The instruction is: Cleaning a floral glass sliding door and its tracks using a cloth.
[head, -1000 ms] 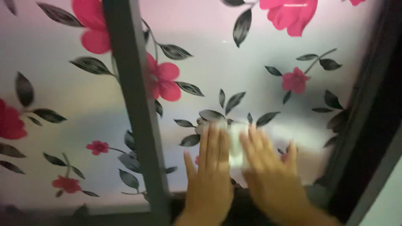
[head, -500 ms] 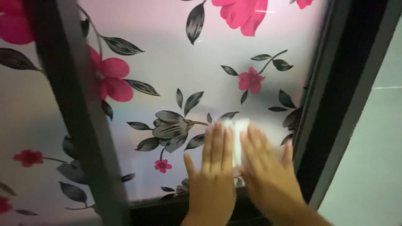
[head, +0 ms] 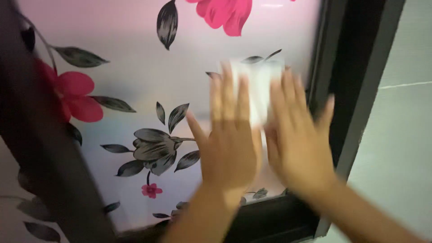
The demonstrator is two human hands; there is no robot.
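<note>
Both hands are up flat against the glass here. The left hand (head: 229,144) has its fingers straight and close together, thumb sticking out to the left, palm pressed toward the pane. The right hand (head: 299,144) sits just beside it, fingers spread a bit wider and angled slightly right, with the little finger reaching toward the dark frame. Neither one is clenched or wrapped around anything, they're both open and pushing flat.

The thing they're working with is a white folded cloth or paper wipe (head: 258,85), pinned against the frosted window pane with its pink flower and grey leaf print (head: 135,76). It lies under the fingertips of both hands, mostly showing in the gap between the left index side and the right fingers, and it pokes out above the fingertips near the top. It's pretty blurred, so I can't tell if it's cloth or tissue, or how much of it is tucked under the palms.

That puts the wipe in the right half of the pane, close to the dark metal window frame upright (head: 355,90) on the right edge. Another dark bar (head: 45,171) crosses the left side of the view, out of focus. A pale grey wall (head: 400,135) shows beyond the frame on the right.
</note>
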